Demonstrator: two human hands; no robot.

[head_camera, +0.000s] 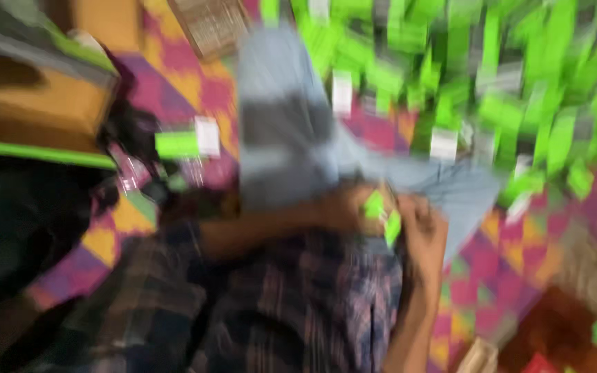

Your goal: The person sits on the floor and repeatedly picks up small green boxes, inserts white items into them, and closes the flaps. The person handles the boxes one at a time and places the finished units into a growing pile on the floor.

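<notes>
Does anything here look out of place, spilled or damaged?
One green packet lies alone on the patterned mat, apart from the big green pile. Both hands, left hand and right hand, hold small green pieces. Blur hides any damage.

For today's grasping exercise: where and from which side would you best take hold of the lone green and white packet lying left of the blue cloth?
Probably by the long edges of the green and white packet, from above: it seems flat and apart from the pile, though blur hides detail.
</notes>
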